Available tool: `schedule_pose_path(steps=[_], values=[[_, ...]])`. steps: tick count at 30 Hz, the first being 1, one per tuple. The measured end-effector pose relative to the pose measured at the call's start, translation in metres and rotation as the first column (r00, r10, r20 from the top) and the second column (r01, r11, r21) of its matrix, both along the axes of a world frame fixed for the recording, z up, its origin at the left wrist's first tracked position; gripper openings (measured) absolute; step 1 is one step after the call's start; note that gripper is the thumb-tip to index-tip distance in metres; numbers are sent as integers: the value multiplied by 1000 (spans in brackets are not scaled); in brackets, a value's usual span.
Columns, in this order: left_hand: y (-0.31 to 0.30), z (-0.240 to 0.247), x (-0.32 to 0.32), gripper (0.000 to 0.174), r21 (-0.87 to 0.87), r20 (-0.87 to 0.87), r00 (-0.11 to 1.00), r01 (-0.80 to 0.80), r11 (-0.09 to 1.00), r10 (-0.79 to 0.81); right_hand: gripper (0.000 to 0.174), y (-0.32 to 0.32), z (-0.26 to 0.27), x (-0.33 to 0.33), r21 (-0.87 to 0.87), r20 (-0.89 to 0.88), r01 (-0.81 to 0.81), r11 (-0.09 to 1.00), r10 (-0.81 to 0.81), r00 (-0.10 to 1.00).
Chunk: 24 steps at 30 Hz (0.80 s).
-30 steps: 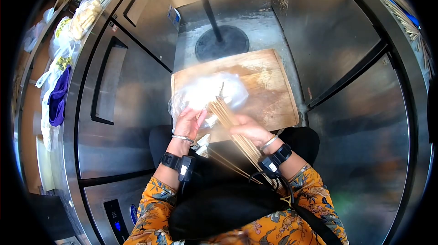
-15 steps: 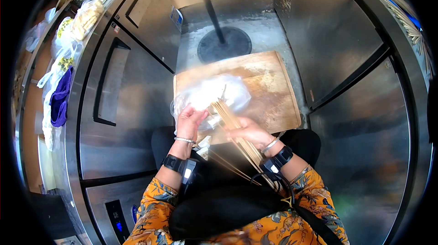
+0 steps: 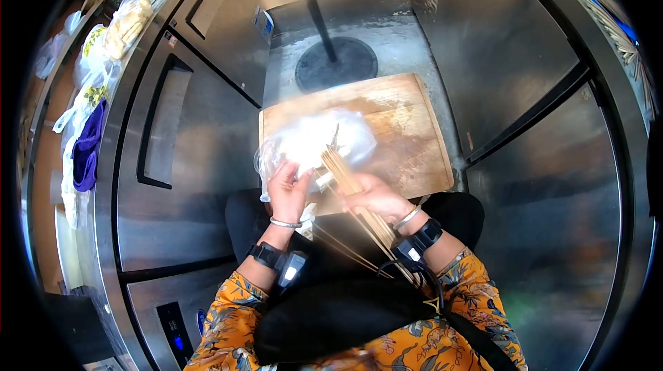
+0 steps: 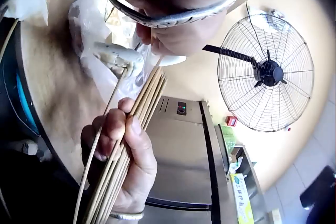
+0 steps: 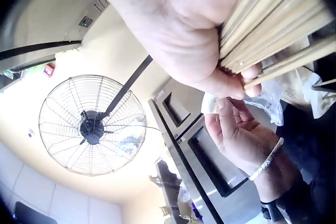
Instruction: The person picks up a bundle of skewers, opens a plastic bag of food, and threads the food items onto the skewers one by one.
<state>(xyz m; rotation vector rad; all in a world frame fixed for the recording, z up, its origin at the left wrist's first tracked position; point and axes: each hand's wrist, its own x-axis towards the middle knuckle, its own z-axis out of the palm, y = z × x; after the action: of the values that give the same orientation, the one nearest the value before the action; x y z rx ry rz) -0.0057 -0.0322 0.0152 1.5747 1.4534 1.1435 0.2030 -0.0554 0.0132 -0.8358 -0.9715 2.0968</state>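
A bundle of thin wooden skewers [image 3: 373, 222] is gripped in my right hand [image 3: 378, 200], over the near edge of the board. One skewer [image 4: 102, 124] stands apart from the bundle, a whitish, dark-specked food piece [image 4: 118, 58] at its tip. My left hand [image 3: 288, 191], left of the skewer tips, pinches a white piece [image 5: 209, 103] between fingertips and thumb. Beyond both hands, a clear plastic bag [image 3: 356, 136] lies on the wooden board [image 3: 411, 119], its contents washed out by glare. White pieces [image 3: 307, 219] on more skewers [image 3: 352, 253] lie at the board's near edge.
Steel refrigerator doors [image 3: 186, 164] rise on the left and more steel doors [image 3: 552, 164] on the right. A black round fan base [image 3: 336, 63] stands behind the board. Bags and a purple cloth [image 3: 88, 153] lie on the left counter.
My left hand has turned slightly and its wrist has shifted right, its fingertips staying by the bag's near side. The right hand keeps its grip on the skewers, nearly in place.
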Motion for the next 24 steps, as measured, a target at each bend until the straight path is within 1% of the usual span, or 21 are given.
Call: schedule_pose_path(steps=[3, 6, 9, 12, 13, 16, 17, 20, 21, 22, 23, 24], values=[[-9, 14, 10, 25, 121, -141, 990, 28, 992, -11, 20, -1, 6, 0, 7, 16, 4, 1000, -4, 1000], [-15, 23, 15, 25, 97, -189, 982, 29, 995, -10, 22, -2, 3, 0, 0, 16, 4, 1000, -4, 1000], [-24, 29, 18, 26, 121, -227, 966, 156, 980, -126, 23, -4, -2, 0, 7, 14, 9, 1000, -9, 1000], [-28, 30, 17, 27, 151, -421, 896, 224, 963, -143, 24, -5, -6, -1, 38, 49, 9, 999, -11, 999], [-29, 30, 18, 23, 129, -423, 895, 213, 969, -140, 25, -6, -6, -1, 53, 68, 6, 999, -9, 998], [-29, 0, 3, 19, -126, -99, 967, 221, 967, -234, 28, -12, 7, 1, 122, 83, 47, 991, -57, 995], [-27, -13, -5, 18, -270, 86, 963, 269, 924, -255, 30, -13, 11, 2, 106, 103, 23, 994, -34, 994], [-11, -17, -23, 19, -319, 184, 973, 196, 927, -143, 33, -16, 13, 5, 38, 144, -24, 999, 18, 989], [2, -27, -32, 21, -223, -57, 995, 61, 973, -76, 33, -16, 9, 5, 5, 146, -29, 1000, 28, 989], [14, -35, -43, 18, -189, -129, 991, 17, 982, -42, 33, -18, 5, 4, -28, 150, -35, 999, 38, 988], [28, -47, -53, 19, 12, -412, 911, -7, 1000, 11, 33, -18, 1, 3, -10, 149, -6, 1000, 7, 989], [39, -52, -56, 22, 214, -643, 757, 30, 976, 117, 32, -18, -2, 1, 11, 148, 25, 1000, -26, 989]])
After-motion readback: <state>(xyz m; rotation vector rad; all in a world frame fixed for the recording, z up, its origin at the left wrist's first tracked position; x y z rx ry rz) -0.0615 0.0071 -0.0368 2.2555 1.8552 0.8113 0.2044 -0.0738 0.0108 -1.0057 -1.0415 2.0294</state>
